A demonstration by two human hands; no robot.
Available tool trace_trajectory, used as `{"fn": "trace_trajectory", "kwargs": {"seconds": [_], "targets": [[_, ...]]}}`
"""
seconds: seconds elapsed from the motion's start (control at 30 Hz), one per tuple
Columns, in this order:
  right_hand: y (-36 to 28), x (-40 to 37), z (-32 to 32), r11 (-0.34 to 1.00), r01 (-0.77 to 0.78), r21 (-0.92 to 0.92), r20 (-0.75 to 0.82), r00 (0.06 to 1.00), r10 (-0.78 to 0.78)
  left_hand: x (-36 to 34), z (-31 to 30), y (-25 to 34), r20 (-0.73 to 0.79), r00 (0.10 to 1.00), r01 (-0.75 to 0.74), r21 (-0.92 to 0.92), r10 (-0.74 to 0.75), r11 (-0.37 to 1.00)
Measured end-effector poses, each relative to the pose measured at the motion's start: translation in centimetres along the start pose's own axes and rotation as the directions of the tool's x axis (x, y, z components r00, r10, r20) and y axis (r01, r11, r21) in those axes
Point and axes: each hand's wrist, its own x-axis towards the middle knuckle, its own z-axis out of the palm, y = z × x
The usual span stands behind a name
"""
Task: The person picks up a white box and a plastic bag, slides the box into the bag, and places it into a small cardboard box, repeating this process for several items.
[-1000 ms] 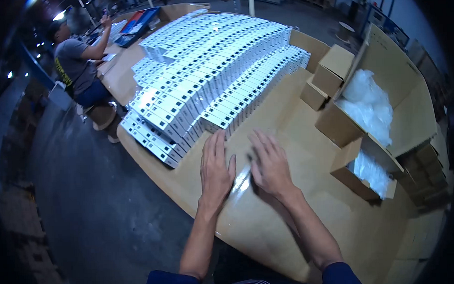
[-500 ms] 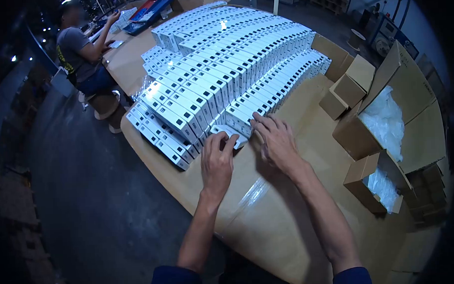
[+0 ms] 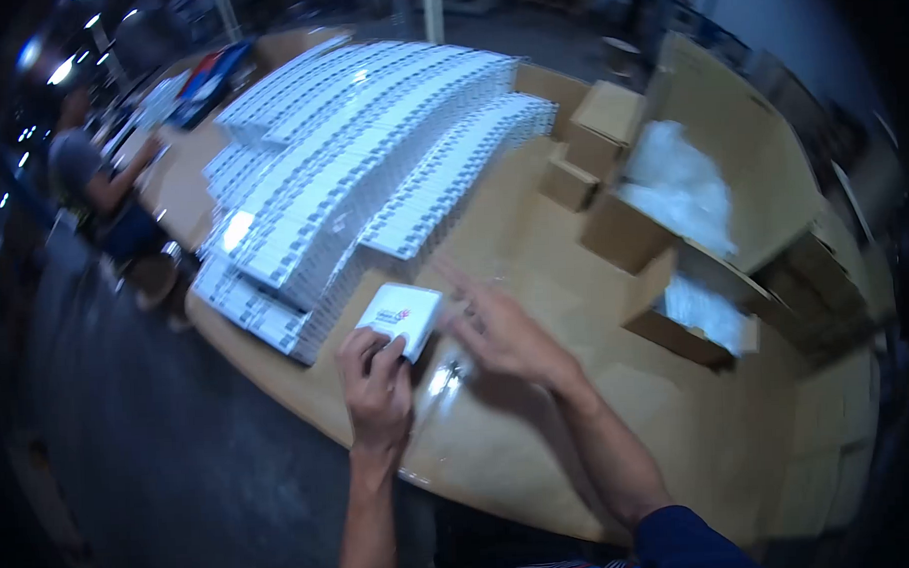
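A small flat white box (image 3: 400,308) with a red mark and printed text on its face is gripped at its lower edge by my left hand (image 3: 376,397). Just right of that box is my right hand (image 3: 511,334), blurred, its fingers stretched out and apart with nothing seen in them. Beyond both hands, rows of similar white boxes (image 3: 341,173) stand packed side by side on the brown-covered table (image 3: 517,217).
At right stand an open carton (image 3: 623,236) and a smaller one (image 3: 651,322), both holding clear plastic. Small brown boxes (image 3: 604,114) sit behind them. A co-worker (image 3: 101,181) sits at the far left, near a blue tray (image 3: 212,84).
My left hand has brought a white box away from the near end of the rows, towards me. My right hand has come off the rows. The view has shifted.
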Motion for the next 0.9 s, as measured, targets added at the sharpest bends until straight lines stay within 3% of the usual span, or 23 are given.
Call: {"fn": "trace_trajectory", "kwargs": {"seconds": [0.03, 0.1, 0.13, 0.23, 0.33, 0.37, 0.4, 0.47, 0.53, 0.57, 0.63, 0.67, 0.73, 0.77, 0.87, 0.9], "targets": [[-0.1, -1.4, -0.3, 0.981, -0.043, 0.190, 0.089, 0.996, 0.026, 0.0, 0.3, 0.5, 0.006, 0.999, -0.054, -0.021, 0.054, 0.998], [-0.7, -4.5, -0.8, 0.791, -0.257, 0.555, 0.171, 0.966, 0.193, 0.2, 1.2, 2.9, 0.016, 0.990, -0.142, -0.040, 0.142, 0.989], [-0.2, -5.5, -1.1, 0.717, -0.165, 0.678, 0.092, 0.986, 0.141, 0.3, 2.0, 4.0, 0.029, 0.979, -0.201, -0.081, 0.204, 0.976], [0.5, -8.1, -4.1, 0.757, 0.006, 0.653, -0.196, 0.967, 0.161, 1.3, 4.2, 9.3, 0.152, 0.941, -0.272, -0.191, 0.302, 0.943], [2.0, -11.3, -9.7, 0.792, -0.062, 0.607, -0.206, 0.951, 0.232, 4.4, 6.4, 13.0, 0.343, 0.884, -0.144, -0.448, 0.319, 0.882], [2.0, -12.1, -11.4, 0.791, -0.014, 0.611, -0.273, 0.935, 0.227, 5.6, 7.5, 14.0, 0.331, 0.887, -0.147, -0.459, 0.323, 0.876], [2.5, -13.1, -13.8, 0.944, -0.024, 0.330, -0.369, 0.917, 0.153, 7.1, 9.1, 14.8, 0.335, 0.869, -0.181, -0.471, 0.364, 0.863], [2.7, -14.4, -17.9, 0.995, 0.008, 0.104, -0.523, 0.851, 0.047, 10.2, 12.3, 16.5, 0.357, 0.831, -0.228, -0.479, 0.426, 0.847], [2.5, -15.3, -22.4, 0.995, -0.089, 0.052, -0.594, 0.798, 0.103, 13.7, 16.3, 19.2, 0.339, 0.827, -0.277, -0.448, 0.449, 0.850], [2.5, -15.2, -24.3, 0.997, -0.071, 0.039, -0.651, 0.755, 0.079, 15.5, 19.5, 19.3, 0.286, 0.806, -0.372, -0.437, 0.518, 0.819], [3.9, -14.6, -28.0, 0.980, -0.151, -0.127, -0.713, 0.701, 0.016, 19.1, 25.6, 20.4, 0.330, 0.805, -0.377, -0.358, 0.493, 0.854], [3.9, -14.0, -29.5, 0.967, -0.179, -0.183, -0.748, 0.663, -0.019, 20.5, 28.6, 21.1, 0.403, 0.818, -0.347, -0.224, 0.411, 0.911], [5.6, -12.1, -32.3, 0.976, -0.193, -0.104, -0.776, 0.630, 0.042, 22.5, 34.3, 23.2, 0.443, 0.871, -0.265, 0.059, 0.212, 0.962], [6.8, -10.8, -33.4, 0.965, -0.117, -0.233, -0.780, 0.616, -0.114, 23.2, 36.9, 23.8, 0.415, 0.904, -0.201, 0.199, 0.104, 0.959], [7.9, -8.2, -35.7, 0.932, -0.165, -0.322, -0.767, 0.622, -0.155, 26.1, 44.1, 20.7, 0.513, 0.858, -0.156, 0.252, 0.005, 0.955], [8.3, -7.4, -36.7, 0.940, -0.181, -0.290, -0.767, 0.631, -0.115, 27.2, 44.3, 20.5, 0.539, 0.840, -0.178, 0.173, 0.058, 0.969]]}}
